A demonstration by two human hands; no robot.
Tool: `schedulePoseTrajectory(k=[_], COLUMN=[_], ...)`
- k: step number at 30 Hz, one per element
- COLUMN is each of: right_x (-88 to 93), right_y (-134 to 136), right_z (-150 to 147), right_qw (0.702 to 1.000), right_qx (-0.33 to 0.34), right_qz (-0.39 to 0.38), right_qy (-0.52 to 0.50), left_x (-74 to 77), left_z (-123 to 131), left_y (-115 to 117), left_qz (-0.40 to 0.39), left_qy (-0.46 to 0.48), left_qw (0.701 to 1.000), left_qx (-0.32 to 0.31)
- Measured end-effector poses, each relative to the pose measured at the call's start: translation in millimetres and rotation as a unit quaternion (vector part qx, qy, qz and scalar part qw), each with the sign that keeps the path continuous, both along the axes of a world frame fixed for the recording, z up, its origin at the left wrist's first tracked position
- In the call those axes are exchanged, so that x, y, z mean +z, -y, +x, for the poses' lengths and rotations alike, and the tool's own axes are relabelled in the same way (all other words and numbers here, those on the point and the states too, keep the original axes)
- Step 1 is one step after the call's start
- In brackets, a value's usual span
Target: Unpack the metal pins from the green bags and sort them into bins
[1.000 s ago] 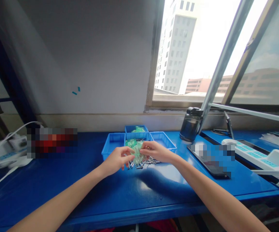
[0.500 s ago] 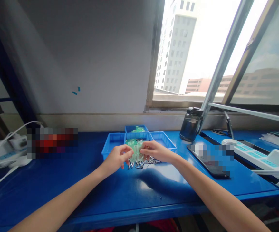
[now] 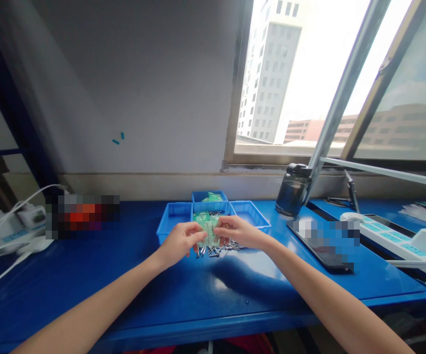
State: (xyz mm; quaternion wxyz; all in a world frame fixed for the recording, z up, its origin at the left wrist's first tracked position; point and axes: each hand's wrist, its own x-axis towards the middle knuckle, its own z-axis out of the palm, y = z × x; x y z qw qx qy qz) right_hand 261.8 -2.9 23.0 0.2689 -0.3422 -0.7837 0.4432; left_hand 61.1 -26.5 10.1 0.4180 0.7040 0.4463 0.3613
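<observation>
A small green see-through plastic bag (image 3: 210,235) is held upright over the front of the middle blue bin. On its left edge, my left hand (image 3: 179,241) is closed with thumb and fingertips pinched together. My right hand (image 3: 239,231) pinches the bag's right edge, its fingers curled. Loose metal screws or pins (image 3: 213,254) lie in a pile on the table under and behind the bag; their exact kind is too small to tell. More metal pieces and green plastic show in the middle bin (image 3: 230,208), partly hidden by the hands and bag.
Side bins stand left (image 3: 174,211) and right (image 3: 252,211); a back bin (image 3: 200,196) holds green bags (image 3: 212,197). At right are a dark bottle (image 3: 292,191), a black phone (image 3: 323,250) and a power strip (image 3: 382,233). White cables (image 3: 17,206) lie at left.
My left fingertips have moved slightly right and closed on the bag's left edge. My right hand stays almost where it was. The whole view has shifted a little.
</observation>
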Motion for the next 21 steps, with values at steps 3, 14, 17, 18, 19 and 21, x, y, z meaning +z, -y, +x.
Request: schedulePoseTrajectory(k=[3,14,17,18,19,21], right_x=[0.1,0.2,-0.1,-0.6,-1.1,-2.1], right_y=[2.2,6.7,5.9,5.4,5.0,4.4], right_z=[-0.9,-5.8,-5.6,-5.6,-5.6,-5.9], right_qw=[1.000,1.000,0.999,0.997,0.994,0.989], right_qx=[-0.007,-0.008,-0.028,-0.045,-0.062,-0.085], right_qz=[0.014,0.014,0.039,0.061,0.085,0.114], right_qy=[0.008,-0.005,0.005,0.014,0.025,0.043], left_x=[-1.8,-2.0,-0.8,-0.9,-1.3,-2.6], left_z=[-0.7,-1.6,-0.1,0.4,0.9,1.9], left_y=[-1.3,-0.8,0.8,1.2,1.5,2.0], left_qz=[0.014,0.035,0.030,0.028,0.026,0.017], left_qy=[0.002,0.013,0.033,0.039,0.047,0.065], left_qw=[1.000,0.999,0.999,0.999,0.998,0.997], left_qx=[-0.006,-0.023,-0.021,-0.023,-0.027,-0.044])
